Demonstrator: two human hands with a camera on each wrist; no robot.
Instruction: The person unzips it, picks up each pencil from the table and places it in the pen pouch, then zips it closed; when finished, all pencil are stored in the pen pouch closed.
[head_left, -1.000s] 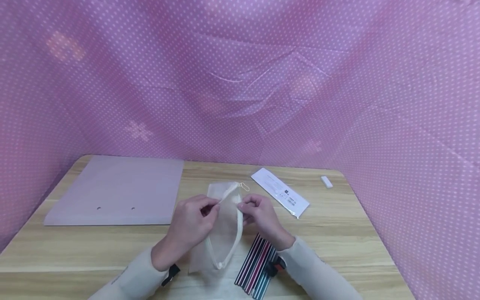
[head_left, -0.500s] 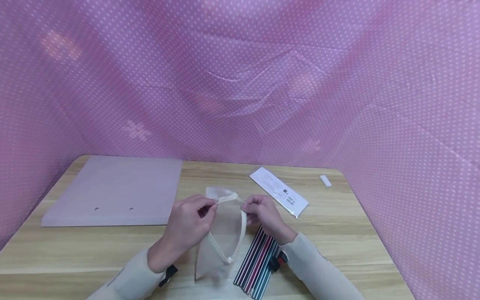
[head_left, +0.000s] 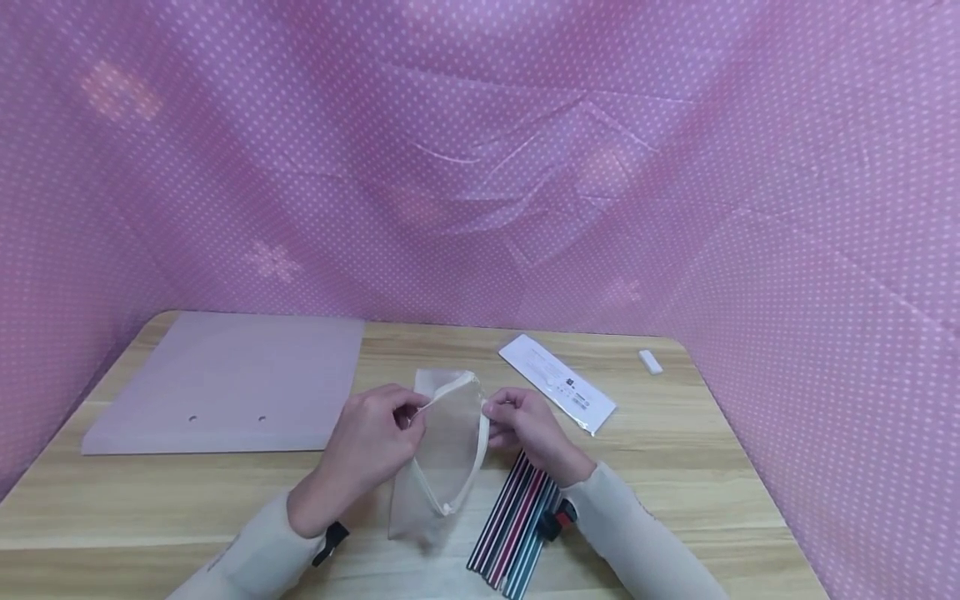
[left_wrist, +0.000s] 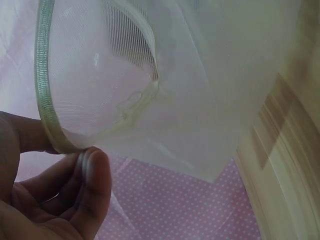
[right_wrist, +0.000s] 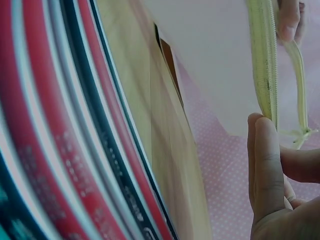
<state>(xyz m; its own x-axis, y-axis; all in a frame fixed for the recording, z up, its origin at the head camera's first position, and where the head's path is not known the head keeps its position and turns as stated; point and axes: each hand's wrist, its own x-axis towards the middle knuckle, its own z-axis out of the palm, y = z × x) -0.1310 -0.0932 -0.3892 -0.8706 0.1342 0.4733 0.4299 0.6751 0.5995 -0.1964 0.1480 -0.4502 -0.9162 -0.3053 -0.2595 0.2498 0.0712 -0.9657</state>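
A see-through mesh zipper pouch (head_left: 452,446) with cream edging is held up at the middle of the table, its mouth spread apart. My left hand (head_left: 372,443) pinches one edge of the mouth between thumb and fingers, as the left wrist view shows on the pouch's rim (left_wrist: 43,85). On the other side, my right hand (head_left: 531,432) pinches the opposite edge, with the zipper tape (right_wrist: 265,60) running up from the fingertips. Several striped pencils (head_left: 510,533), dark, red and teal, lie side by side beneath my right wrist, their far ends hidden by the hand.
A large pale lilac board (head_left: 240,375) with two small holes lies at the left back of the wooden table (head_left: 187,508). A white labelled packet (head_left: 558,383) and a small white block (head_left: 650,362) lie at the right back. Pink dotted cloth (head_left: 480,167) hangs around the table.
My left hand has shifted slightly left, and the mouth of the pouch stands wider than half a second ago. The pouch's lower end has swung a little left and up. The pencils stay put.
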